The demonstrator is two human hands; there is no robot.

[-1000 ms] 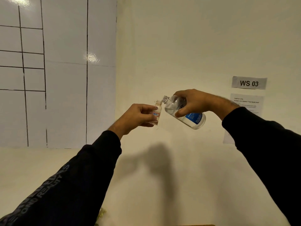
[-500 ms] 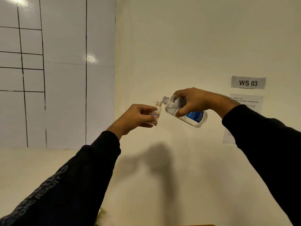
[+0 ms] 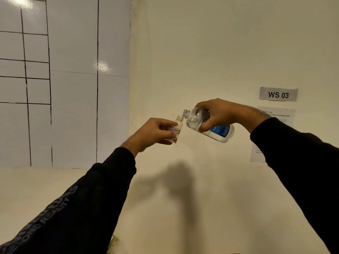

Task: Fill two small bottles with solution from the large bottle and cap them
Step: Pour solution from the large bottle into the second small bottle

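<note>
My left hand (image 3: 155,132) holds a small clear bottle (image 3: 177,129) upright in the air; it is uncapped and has a red and blue label. My right hand (image 3: 219,114) grips the large clear bottle (image 3: 209,125) with a blue label. That bottle lies tilted nearly on its side, its open neck pointing left and sitting just above and to the right of the small bottle's mouth. Clear liquid rests along the large bottle's lower side. A second small bottle and any caps are out of view.
Both hands are raised in front of a cream wall. A sign reading WS 03 (image 3: 278,94) and a printed sheet (image 3: 275,123) hang on it at the right. White tiled panels (image 3: 64,85) cover the left wall. Dark sleeves fill the lower corners.
The large bottle's base has risen slightly, so the bottle lies a little flatter. Both hands stay in almost the same place.
</note>
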